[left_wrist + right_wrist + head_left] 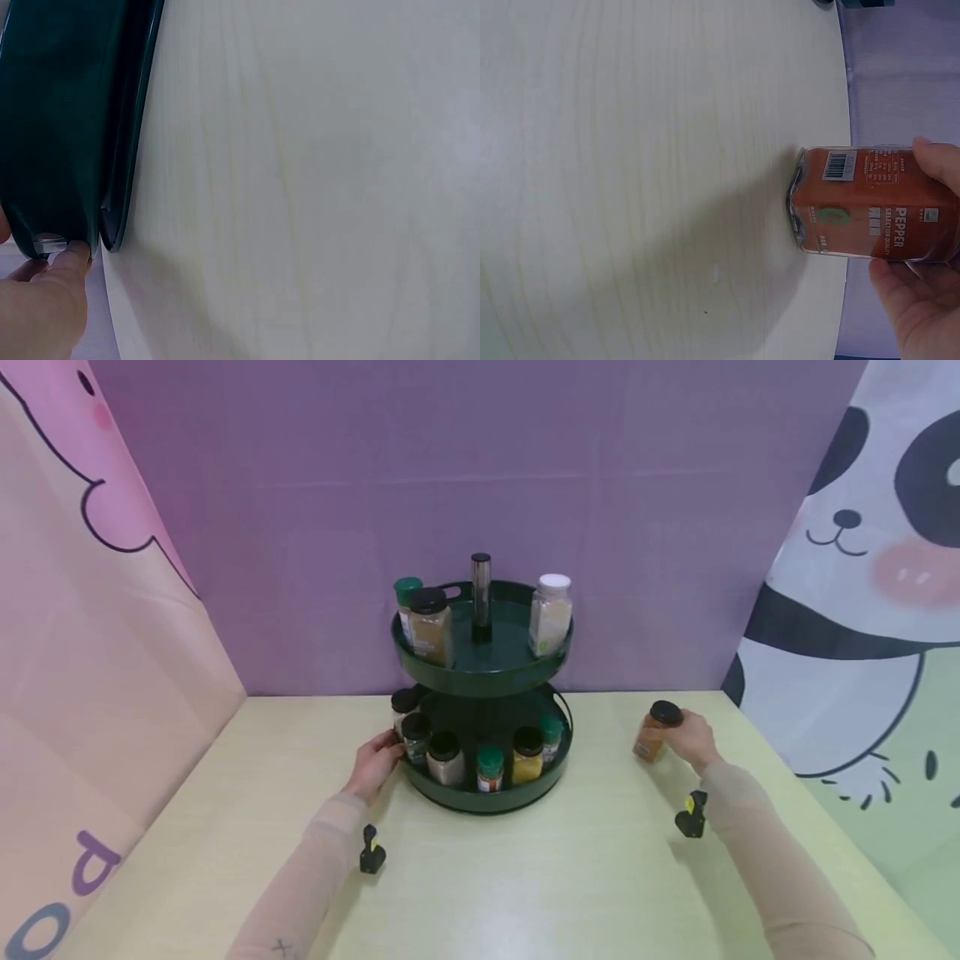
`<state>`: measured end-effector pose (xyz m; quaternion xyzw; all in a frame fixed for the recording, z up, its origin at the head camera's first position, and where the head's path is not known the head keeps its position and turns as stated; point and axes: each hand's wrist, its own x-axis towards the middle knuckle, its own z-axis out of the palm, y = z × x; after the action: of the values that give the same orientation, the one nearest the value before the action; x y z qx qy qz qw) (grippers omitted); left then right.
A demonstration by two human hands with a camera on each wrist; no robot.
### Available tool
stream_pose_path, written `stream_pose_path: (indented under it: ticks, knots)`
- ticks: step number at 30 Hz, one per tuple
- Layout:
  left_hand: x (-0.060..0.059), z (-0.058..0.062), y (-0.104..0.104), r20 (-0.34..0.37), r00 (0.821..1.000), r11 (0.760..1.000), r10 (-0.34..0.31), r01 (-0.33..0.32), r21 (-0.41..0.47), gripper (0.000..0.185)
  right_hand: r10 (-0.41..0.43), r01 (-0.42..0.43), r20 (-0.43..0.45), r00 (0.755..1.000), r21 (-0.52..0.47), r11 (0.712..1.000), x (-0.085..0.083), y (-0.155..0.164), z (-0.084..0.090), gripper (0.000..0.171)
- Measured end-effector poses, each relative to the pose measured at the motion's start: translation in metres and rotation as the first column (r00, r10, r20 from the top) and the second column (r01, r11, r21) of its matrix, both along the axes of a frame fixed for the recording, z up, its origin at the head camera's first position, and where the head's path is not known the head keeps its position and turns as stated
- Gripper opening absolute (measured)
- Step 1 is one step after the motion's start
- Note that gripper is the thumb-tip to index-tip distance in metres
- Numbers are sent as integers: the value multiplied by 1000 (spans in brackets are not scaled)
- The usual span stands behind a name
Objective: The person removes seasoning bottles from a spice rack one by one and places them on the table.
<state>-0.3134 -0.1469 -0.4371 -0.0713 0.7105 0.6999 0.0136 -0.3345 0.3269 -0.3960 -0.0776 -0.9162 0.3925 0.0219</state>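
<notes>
**Pepper jar in hand beside a two-tier spice rack**

A person's right hand grips a black-capped pepper jar, its fingers curled round the orange-labelled glass, which stands on the pale bench well right of a dark green two-tier rack. The left hand touches the rim of the lower tray, a fingertip pressed to its edge; whether the other fingers are curled cannot be told. The lower tray carries seven jars, black and green capped, among them one of yellow powder. The upper tray holds three: a white-lidded jar, a black-lidded jar and a green-lidded jar behind it.
</notes>
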Motion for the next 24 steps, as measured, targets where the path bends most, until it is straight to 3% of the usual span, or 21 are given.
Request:
stream_pose_path:
  ticks: [11,19,24]
  knots:
    - [0,0,-1,21,1000,1000,-15,15,-3,52,13,-13,-25,1000,-2,1000,2,-2,0,59]
    - [1,1,-1,13,1000,1000,-3,3,5,53,45,-44,25,999,-46,998,3,-2,0,59]
    - [-1,1,-1,11,1000,1000,-2,2,12,53,57,-57,-2,998,-46,997,2,-1,1,57]
